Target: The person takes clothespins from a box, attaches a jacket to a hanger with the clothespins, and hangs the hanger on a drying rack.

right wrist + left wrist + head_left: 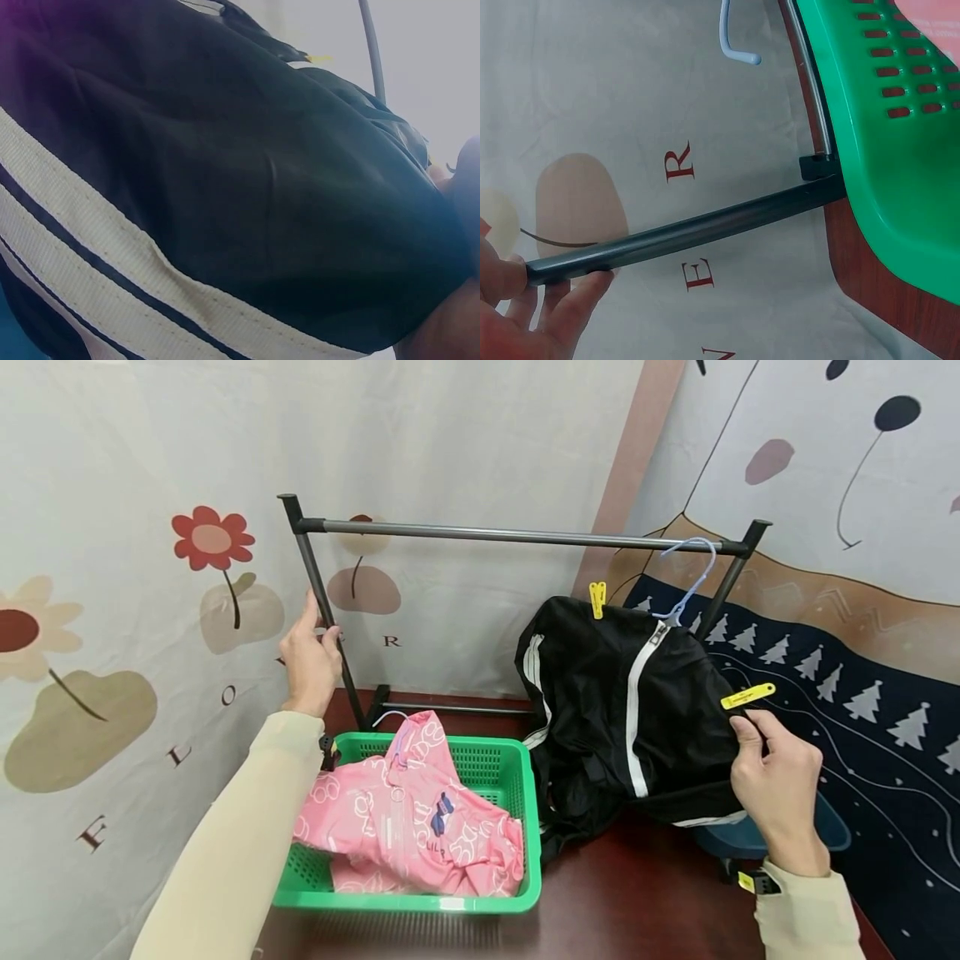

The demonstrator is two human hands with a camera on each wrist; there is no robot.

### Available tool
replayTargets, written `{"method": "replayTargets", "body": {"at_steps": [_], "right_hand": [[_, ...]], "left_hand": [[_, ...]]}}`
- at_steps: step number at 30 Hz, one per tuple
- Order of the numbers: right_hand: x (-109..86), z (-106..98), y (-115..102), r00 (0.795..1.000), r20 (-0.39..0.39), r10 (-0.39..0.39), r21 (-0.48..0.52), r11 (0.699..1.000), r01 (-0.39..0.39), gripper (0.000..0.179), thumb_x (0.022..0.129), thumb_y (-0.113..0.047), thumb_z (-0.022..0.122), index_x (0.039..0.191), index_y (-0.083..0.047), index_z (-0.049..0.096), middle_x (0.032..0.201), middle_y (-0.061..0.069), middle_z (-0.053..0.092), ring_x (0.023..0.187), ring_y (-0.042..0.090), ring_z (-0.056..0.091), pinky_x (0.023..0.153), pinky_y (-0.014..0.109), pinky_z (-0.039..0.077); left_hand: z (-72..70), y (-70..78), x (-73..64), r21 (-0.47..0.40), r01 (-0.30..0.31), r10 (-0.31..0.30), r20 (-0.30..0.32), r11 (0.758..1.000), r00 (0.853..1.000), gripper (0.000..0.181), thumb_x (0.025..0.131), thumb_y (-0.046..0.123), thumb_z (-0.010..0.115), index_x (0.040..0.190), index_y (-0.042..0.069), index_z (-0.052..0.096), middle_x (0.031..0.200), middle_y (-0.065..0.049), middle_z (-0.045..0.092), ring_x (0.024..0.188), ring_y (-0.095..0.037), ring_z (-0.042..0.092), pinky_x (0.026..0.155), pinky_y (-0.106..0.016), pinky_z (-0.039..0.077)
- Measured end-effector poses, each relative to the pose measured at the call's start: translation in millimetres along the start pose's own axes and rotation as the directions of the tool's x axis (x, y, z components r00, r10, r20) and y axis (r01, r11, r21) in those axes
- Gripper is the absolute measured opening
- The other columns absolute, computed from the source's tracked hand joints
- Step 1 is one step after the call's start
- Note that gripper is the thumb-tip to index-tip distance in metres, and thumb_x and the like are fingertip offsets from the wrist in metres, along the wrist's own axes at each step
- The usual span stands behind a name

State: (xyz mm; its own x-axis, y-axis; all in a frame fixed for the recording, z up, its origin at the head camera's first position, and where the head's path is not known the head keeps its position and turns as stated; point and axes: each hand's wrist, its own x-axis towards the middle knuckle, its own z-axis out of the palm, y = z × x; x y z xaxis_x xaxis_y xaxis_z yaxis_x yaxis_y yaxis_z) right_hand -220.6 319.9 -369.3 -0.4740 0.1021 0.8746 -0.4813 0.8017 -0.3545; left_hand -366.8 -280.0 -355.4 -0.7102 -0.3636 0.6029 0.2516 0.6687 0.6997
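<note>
My left hand (311, 656) grips the left post (690, 232) of a dark metal clothes rack, thumb on one side and fingers on the other. A black jacket (592, 693) with white stripes and a white zip hangs at the rack's right end on a light-blue hanger (692, 583). With my right hand (780, 764) I pinch the jacket's right side; in the right wrist view the black cloth (247, 172) fills most of the picture. One yellow clothes peg (597, 600) sits on the jacket's left shoulder; another yellow peg (747, 695) is just above my right fingertips.
A green basket (528, 827) stands on the dark red table (615, 910), below the rack's bar (487, 534). In it lies a pink garment (420, 818) with a pale hanger. Behind the jacket, a blue container (832, 827) shows partly. Printed cloth hangs behind and at the right.
</note>
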Motion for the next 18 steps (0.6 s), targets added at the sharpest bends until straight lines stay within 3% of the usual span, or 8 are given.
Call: {"method": "replayTargets", "body": {"at_steps": [4, 18], "right_hand": [[9.2, -0.2, -2.0, 1.0, -0.001, 0.0, -0.008, 1.0, 0.0, 0.011, 0.11, 0.0, 0.076, 0.106, 0.01, 0.08, 0.075, 0.028, 0.072, 0.064, -0.02, 0.037, 0.059, 0.015, 0.032], [39.5, 8.2, 0.2, 1.0, 0.012, -0.015, -0.035, 0.999, 0.015, 0.015, 0.112, -0.003, 0.075, 0.107, 0.011, 0.079, 0.073, 0.027, 0.068, 0.065, -0.019, 0.033, 0.063, 0.014, 0.031]], "left_hand": [[0.3, -0.4, 0.9, 0.0, 0.001, -0.001, 0.002, 1.0, 1.0, 0.075, 0.12, 0.007, 0.063, 0.183, 0.038, 0.036, 0.145, -0.026, 0.075, 0.142, -0.052, 0.065, 0.121, -0.068, 0.051], [1.8, 1.1, 1.3, 0.01, 0.027, -0.027, 0.009, 1.0, 1.0, 0.073, 0.12, 0.007, 0.062, 0.184, 0.032, 0.035, 0.148, -0.026, 0.074, 0.148, -0.052, 0.063, 0.13, -0.067, 0.047]]}}
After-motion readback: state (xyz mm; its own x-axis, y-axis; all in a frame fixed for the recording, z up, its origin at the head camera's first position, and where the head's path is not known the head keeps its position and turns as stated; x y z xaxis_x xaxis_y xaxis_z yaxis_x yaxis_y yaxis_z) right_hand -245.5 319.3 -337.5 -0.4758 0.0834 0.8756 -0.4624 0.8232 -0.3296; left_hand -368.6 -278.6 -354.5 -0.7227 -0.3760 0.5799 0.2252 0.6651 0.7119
